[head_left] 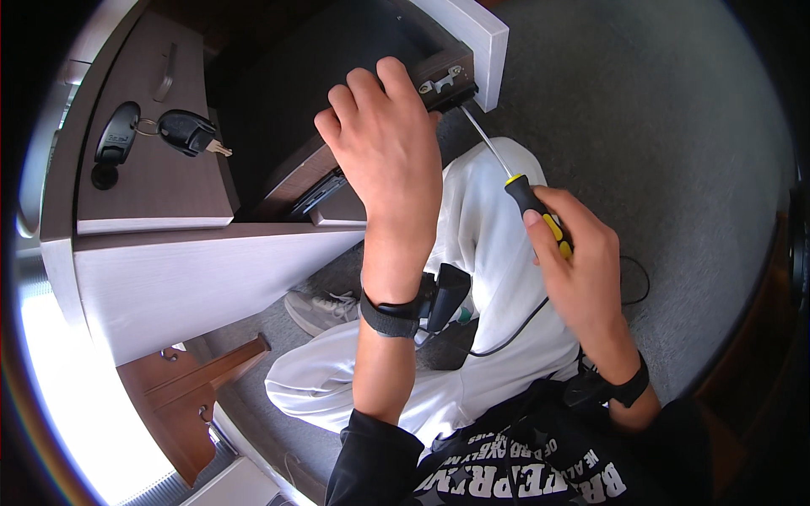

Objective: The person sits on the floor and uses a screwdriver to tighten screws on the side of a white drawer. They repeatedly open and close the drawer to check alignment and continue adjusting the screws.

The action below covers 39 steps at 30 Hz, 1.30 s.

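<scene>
Two hands in shot in the head view, both busy at an open drawer (456, 38) pulled out of a grey-white cabinet (194, 278). The right hand (582, 261) is wrapped shut around the yellow-and-black handle of a screwdriver (519, 190), and the thin steel shaft runs up and to the left from that fist, so the long axis is a diagonal with the tip pointing at the underside corner of the drawer, right by a small metal bracket (440, 82). Looks like the tip is touching or just about touching the hardware there, but it's too small to call for sure. The left hand (384, 143) is curled over the drawer's side edge with the fingers bent down, so it's gripping or at least pressing on the wood; I only see the back of it. As for how the screwdriver handles, I'd guess light and rigid, with a grippy moulded handle that's the obvious place to hold it, while the bare shaft would be slick and thin. Off to the left a bunch of keys (181, 131) with a black fob hangs from the cabinet lock. Below are white trousers (472, 253), a shoe (316, 310), grey carpet (675, 152), and a cable (523, 325) trailing across the lap.
</scene>
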Motion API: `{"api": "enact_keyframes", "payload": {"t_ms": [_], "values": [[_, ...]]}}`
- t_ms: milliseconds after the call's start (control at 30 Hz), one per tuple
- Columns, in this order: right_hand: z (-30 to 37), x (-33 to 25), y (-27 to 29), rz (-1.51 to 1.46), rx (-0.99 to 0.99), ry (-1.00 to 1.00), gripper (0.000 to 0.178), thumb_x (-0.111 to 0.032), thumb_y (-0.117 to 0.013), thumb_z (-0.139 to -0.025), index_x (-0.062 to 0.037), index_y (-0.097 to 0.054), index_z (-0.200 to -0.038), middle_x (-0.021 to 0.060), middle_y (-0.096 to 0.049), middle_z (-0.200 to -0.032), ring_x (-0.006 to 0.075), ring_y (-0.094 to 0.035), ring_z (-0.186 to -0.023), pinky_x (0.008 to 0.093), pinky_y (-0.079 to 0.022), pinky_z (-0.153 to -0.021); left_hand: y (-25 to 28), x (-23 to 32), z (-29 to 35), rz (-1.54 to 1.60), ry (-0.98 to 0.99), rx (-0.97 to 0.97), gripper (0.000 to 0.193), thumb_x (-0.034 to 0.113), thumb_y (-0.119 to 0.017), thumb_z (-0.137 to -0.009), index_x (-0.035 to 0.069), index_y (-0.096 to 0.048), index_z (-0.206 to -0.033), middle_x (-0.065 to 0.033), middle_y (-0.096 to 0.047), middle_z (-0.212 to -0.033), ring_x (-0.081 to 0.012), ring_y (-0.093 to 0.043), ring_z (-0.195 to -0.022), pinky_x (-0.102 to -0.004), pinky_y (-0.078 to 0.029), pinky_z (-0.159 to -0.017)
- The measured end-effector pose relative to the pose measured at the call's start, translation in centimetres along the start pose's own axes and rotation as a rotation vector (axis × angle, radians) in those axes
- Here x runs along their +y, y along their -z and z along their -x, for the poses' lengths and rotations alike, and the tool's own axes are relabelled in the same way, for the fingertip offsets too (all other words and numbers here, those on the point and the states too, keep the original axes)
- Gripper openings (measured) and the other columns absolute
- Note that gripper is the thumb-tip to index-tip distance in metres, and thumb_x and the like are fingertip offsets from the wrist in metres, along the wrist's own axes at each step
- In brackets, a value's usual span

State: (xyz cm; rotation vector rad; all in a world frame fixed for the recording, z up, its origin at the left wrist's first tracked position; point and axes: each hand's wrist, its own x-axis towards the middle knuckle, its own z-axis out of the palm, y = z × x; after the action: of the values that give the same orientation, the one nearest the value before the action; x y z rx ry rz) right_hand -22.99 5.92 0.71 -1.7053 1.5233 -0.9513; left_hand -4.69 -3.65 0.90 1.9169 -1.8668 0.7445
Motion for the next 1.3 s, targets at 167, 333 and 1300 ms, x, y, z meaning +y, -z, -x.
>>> {"api": "enact_keyframes", "payload": {"t_ms": [167, 333, 1300], "values": [[1.9, 0.5, -1.3, 0.273, 0.117, 0.195, 0.050, -0.010, -0.078, -0.088, 0.0031, -0.056, -0.131, 0.0208, -0.064, -0.095, 0.0349, -0.071, -0.083, 0.0394, -0.056, -0.070, -0.2, 0.0, 0.0, -0.004, -0.008, 0.011, 0.058, 0.029, -0.094, -0.064, 0.007, -0.056, -0.102, -0.0085, -0.059, -0.093, -0.0291, -0.060, -0.090, -0.0437, -0.044, -0.080], [1.5, 1.8, -2.1, 0.277, 0.163, 0.348, 0.046, 0.002, -0.080, -0.082, 0.0054, -0.058, -0.123, 0.0236, -0.068, -0.100, 0.0357, -0.073, -0.086, 0.0393, -0.058, -0.076, -0.7, -0.1, 0.2, -0.011, -0.010, 0.044, 0.056, 0.028, -0.094, -0.064, 0.007, -0.058, -0.101, -0.0091, -0.060, -0.092, -0.0299, -0.061, -0.090, -0.0440, -0.044, -0.080], [-0.4, 2.3, 0.0, -0.182, -0.004, -0.018, 0.024, -0.016, -0.062, -0.102, 0.0060, -0.069, -0.110, 0.0091, -0.067, -0.074, 0.0144, -0.059, -0.054, 0.0301, -0.045, -0.052, -0.8, -1.3, 0.7, -0.024, -0.063, 0.052, 0.057, 0.031, -0.094, -0.066, 0.005, -0.059, -0.103, -0.0086, -0.060, -0.091, -0.0292, -0.061, -0.089, -0.0432, -0.044, -0.081]]}}
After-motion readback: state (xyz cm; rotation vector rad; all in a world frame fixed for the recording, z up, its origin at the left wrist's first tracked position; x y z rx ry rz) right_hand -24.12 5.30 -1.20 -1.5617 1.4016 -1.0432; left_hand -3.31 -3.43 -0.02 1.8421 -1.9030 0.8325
